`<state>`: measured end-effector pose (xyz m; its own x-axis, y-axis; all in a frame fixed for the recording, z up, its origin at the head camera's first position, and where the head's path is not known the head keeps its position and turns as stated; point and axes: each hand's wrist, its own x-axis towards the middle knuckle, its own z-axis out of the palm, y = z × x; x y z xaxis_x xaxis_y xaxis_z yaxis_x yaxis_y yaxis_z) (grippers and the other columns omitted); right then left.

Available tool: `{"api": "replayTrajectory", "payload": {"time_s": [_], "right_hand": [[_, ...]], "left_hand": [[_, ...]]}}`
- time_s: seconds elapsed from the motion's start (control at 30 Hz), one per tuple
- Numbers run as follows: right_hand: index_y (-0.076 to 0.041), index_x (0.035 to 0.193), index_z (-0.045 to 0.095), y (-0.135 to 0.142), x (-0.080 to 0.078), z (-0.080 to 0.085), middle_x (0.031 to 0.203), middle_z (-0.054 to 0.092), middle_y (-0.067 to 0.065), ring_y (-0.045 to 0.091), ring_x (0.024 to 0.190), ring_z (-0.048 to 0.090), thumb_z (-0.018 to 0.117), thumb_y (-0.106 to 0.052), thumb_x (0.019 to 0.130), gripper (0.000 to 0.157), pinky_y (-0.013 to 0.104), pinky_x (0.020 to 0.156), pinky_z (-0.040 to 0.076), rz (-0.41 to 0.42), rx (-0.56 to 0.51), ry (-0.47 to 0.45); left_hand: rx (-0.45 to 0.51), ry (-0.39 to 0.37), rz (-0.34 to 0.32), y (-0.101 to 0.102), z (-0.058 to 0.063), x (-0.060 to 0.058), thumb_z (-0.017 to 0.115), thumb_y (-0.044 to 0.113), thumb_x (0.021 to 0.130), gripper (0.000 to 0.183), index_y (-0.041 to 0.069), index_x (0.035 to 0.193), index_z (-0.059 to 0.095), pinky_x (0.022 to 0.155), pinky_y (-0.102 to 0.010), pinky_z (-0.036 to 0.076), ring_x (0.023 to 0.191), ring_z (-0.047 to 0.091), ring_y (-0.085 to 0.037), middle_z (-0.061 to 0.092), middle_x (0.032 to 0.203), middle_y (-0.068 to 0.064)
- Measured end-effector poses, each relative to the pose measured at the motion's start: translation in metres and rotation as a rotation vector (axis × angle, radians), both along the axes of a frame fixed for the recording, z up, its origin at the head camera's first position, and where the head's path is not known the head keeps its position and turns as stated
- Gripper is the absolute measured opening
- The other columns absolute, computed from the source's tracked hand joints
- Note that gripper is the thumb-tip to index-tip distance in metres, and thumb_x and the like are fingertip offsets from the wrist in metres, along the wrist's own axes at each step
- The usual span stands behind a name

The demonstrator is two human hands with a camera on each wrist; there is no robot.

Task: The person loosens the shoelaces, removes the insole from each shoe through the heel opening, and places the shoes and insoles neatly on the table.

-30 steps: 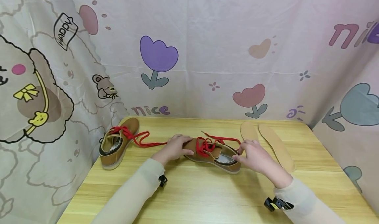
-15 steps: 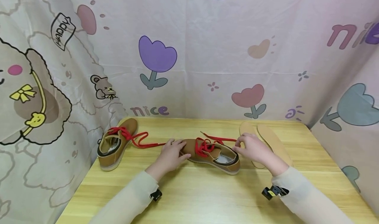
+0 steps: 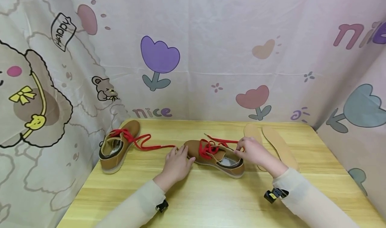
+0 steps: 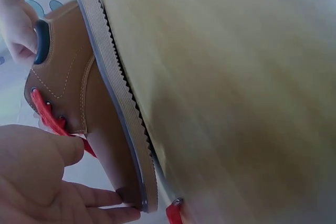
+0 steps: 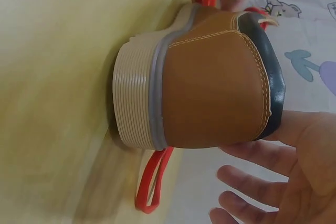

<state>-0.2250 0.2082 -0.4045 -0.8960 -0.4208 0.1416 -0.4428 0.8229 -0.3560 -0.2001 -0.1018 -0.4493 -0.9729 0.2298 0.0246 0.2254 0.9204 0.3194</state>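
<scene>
A brown leather lace-up shoe (image 3: 193, 149) with red laces (image 3: 208, 149) rests on its sole mid-table, toe to the left. My left hand (image 3: 178, 166) touches its toe with extended fingers (image 4: 107, 198), the thumb apart from them in the left wrist view. At the back, my right hand (image 3: 256, 152) pinches the far side of the dark collar (image 5: 275, 82), thumb inside the opening and the index finger outside. The other fingers of that hand spread loosely beside the heel. A red lace loop (image 5: 149, 182) shows past the heel in the right wrist view.
The matching shoe (image 3: 113, 161) stands at the left table edge, its long red lace (image 3: 156, 147) trailing toward my left hand. Two tan insoles (image 3: 278, 142) lie at the back right, partly behind my right hand. A printed curtain (image 3: 199, 54) hangs behind the wooden table (image 3: 211, 201).
My left hand drew back from over the toe to its near left side. The right hand left the heel edge, lifted slightly, and came back to the collar. The shoe hardly moved.
</scene>
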Motion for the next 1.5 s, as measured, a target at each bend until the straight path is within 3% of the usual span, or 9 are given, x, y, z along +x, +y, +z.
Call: {"api": "replayTrajectory", "payload": {"time_s": [0.37,0.67,0.97,1.13,1.37,1.5], "right_hand": [[-0.02,0.069,0.065,-0.014,0.02,0.0,0.103,0.065,0.005,0.028,0.096,0.052,0.074,-0.022,0.089,0.022,0.04,0.077,0.048,-0.044,0.051,0.018],[-0.019,0.069,0.063,-0.024,0.032,-0.003,0.115,0.065,0.009,0.031,0.106,0.053,0.072,-0.023,0.09,0.024,0.045,0.086,0.05,-0.058,0.087,0.048],[-0.022,0.067,0.06,-0.03,0.04,-0.001,0.112,0.064,0.007,0.03,0.104,0.052,0.072,-0.026,0.091,0.027,0.045,0.087,0.049,-0.061,0.126,0.064],[-0.022,0.071,0.066,-0.028,0.036,0.0,0.117,0.065,0.009,0.033,0.11,0.052,0.074,-0.033,0.089,0.022,0.049,0.088,0.05,-0.084,0.101,0.018],[-0.022,0.077,0.07,-0.027,0.023,0.001,0.117,0.066,0.013,0.035,0.107,0.053,0.074,-0.031,0.09,0.017,0.051,0.087,0.049,-0.076,0.006,0.042],[-0.019,0.084,0.072,-0.028,0.015,-0.004,0.117,0.065,0.014,0.035,0.107,0.053,0.072,-0.03,0.092,0.014,0.051,0.091,0.046,-0.057,-0.024,0.035]], "left_hand": [[0.092,-0.067,-0.018,0.004,-0.001,-0.029,0.035,0.044,0.108,0.061,0.005,0.155,0.036,0.112,-0.067,0.022,0.145,0.023,-0.047,0.034,0.16,-0.013],[0.116,-0.05,-0.05,0.007,-0.005,-0.051,0.031,0.044,0.109,0.057,0.009,0.154,0.039,0.114,-0.065,0.02,0.148,0.02,-0.044,0.038,0.158,-0.008],[0.137,-0.036,-0.113,0.008,-0.007,-0.065,0.029,0.041,0.11,0.055,0.009,0.153,0.041,0.114,-0.064,0.021,0.148,0.022,-0.042,0.041,0.157,-0.007],[0.168,-0.034,-0.102,0.008,-0.006,-0.059,0.029,0.043,0.11,0.057,0.008,0.152,0.044,0.115,-0.063,0.02,0.147,0.024,-0.042,0.043,0.155,-0.008],[0.244,0.009,-0.035,0.018,0.002,-0.028,0.033,0.054,0.106,0.067,0.004,0.148,0.048,0.115,-0.063,0.019,0.145,0.027,-0.044,0.048,0.15,-0.014],[0.257,-0.016,-0.011,0.028,0.006,-0.009,0.037,0.06,0.103,0.074,0.002,0.148,0.047,0.115,-0.062,0.02,0.144,0.029,-0.044,0.047,0.151,-0.016]]}}
